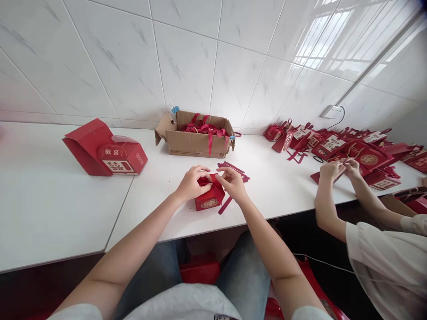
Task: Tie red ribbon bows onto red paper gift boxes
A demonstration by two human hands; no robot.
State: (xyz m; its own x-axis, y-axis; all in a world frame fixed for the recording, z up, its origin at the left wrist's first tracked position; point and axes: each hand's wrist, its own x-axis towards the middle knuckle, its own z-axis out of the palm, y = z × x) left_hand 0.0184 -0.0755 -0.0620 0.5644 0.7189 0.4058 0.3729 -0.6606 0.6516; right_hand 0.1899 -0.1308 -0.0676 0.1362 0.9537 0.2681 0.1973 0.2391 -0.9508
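Observation:
A small red gift box (pixel 204 203) with a round gold print stands on the white table in front of me. Dark red ribbon (pixel 218 190) is looped in a bow on its top. From the left, my left hand (pixel 194 183) pinches the ribbon between thumb and fingers. My right hand (pixel 232 182) pinches the bow's other side, its fingertips close to the left ones. Flat strips of ribbon (pixel 235 169) lie just beyond and beside my right hand, one reaching toward the table's front edge.
Against the tiled wall sits an open cardboard carton (pixel 196 144) of red ribbons. Two red boxes (pixel 116 155) stand at the left. Many finished-looking red boxes (pixel 330 144) crowd the right side. A co-worker's hands (pixel 340 168) work there, above the table edge.

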